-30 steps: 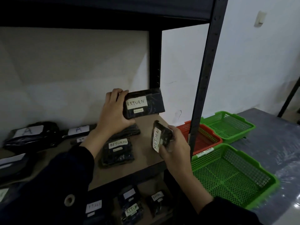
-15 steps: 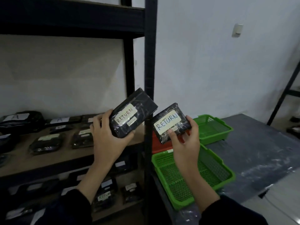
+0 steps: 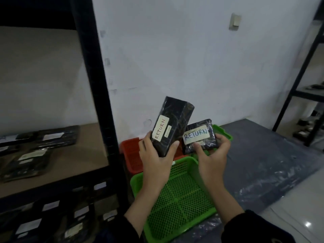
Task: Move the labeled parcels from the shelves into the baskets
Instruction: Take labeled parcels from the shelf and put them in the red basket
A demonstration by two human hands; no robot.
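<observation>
Right, left hand (image 3: 154, 158) grips the tall RETURN parcel (image 3: 172, 125), long axis toward 1 o'clock; right hand (image 3: 213, 155) grips the small RETURN parcel (image 3: 199, 137); red basket (image 3: 130, 151) directly under, left hand nearer.

A plain white wall (image 3: 175, 58) fills the middle of the view, dimly lit. High on it, to the right, sits a small pale switch box (image 3: 234, 21). Left of the wall stands a black metal rack (image 3: 94, 95) with a brown shelf board (image 3: 82, 155). Below the wall lies a grey plastic-covered surface (image 3: 266, 158). At the wall's far right stands another dark rack (image 3: 301, 95).
</observation>
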